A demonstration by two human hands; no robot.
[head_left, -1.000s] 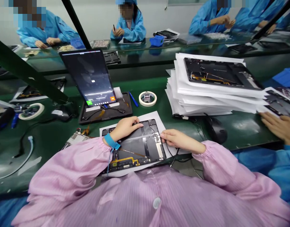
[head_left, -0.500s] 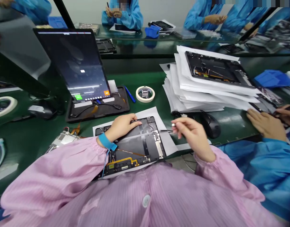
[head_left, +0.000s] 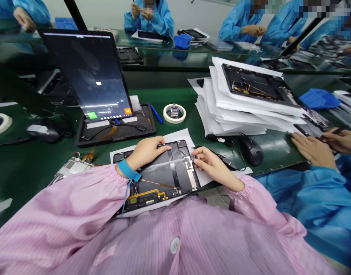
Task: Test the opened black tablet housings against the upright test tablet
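Lying inside-up on white paper (head_left: 178,135), the tablet housing (head_left: 164,175) sits on the green surface (head_left: 179,93) just before the person; take it as a clock's centre, twelve on the far side. Its long axis runs slantwise from about half past eight to half past two, so the end with the silver strip (head_left: 192,179) points rightward and slightly away, while a yellow flex cable (head_left: 148,192) follows the near edge toward seven.

The left hand (head_left: 147,151), wearing a blue wrist strap (head_left: 128,170), grips the far edge near eleven, thumb laid over the inside. At half past two the right hand (head_left: 210,164) has thumb and forefinger brought together by the housing's right edge; whether they pinch something cannot be made out.

Around it, a metal-cased circuit board (head_left: 68,168) lies at nine, a lit tablet (head_left: 89,76) leans in a black tray (head_left: 148,131) toward eleven, and a blue pen (head_left: 156,113) and a tape roll (head_left: 179,119) lie near twelve. A paper stack (head_left: 235,118) topped by another housing (head_left: 264,86) stands between one and two, a black mouse (head_left: 251,151) lies near half past two, and a co-worker's hand (head_left: 314,151) rests farther out toward three.
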